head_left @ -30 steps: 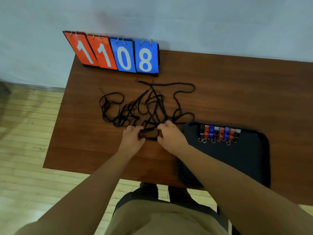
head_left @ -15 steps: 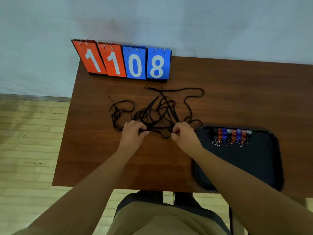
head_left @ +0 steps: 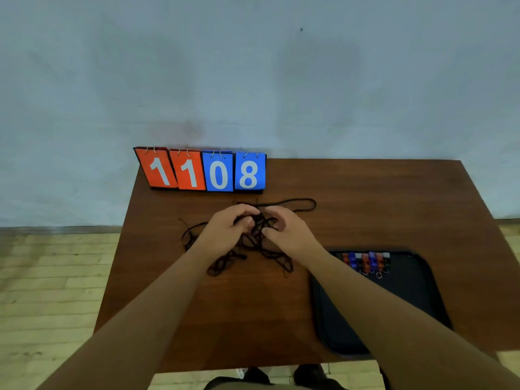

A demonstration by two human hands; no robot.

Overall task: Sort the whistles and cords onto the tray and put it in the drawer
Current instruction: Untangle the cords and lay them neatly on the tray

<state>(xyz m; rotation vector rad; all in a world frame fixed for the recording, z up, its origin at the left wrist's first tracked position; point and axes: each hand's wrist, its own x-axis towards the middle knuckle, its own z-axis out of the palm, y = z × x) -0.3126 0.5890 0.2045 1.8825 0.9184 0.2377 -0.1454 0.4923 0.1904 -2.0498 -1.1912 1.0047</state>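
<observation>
1. Bunching the cords point(head_left: 254, 237): left hand point(head_left: 225, 231) and right hand point(head_left: 289, 235) have moved from the tangle's near edge into its middle, fingers curled round strands.
2. Cords lie on the table point(head_left: 380, 206) beside the tray point(head_left: 416, 294); whistles point(head_left: 365, 261) already line it, so cords likely follow.

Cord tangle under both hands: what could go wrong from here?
1. The left hand and right hand both grip the black cords, which lie tangled together; pulling them apart may tighten knots rather than free one cord.
2. Loose loops lie close to the tray; a dragged strand could knock the row of whistles there out of line.
</observation>
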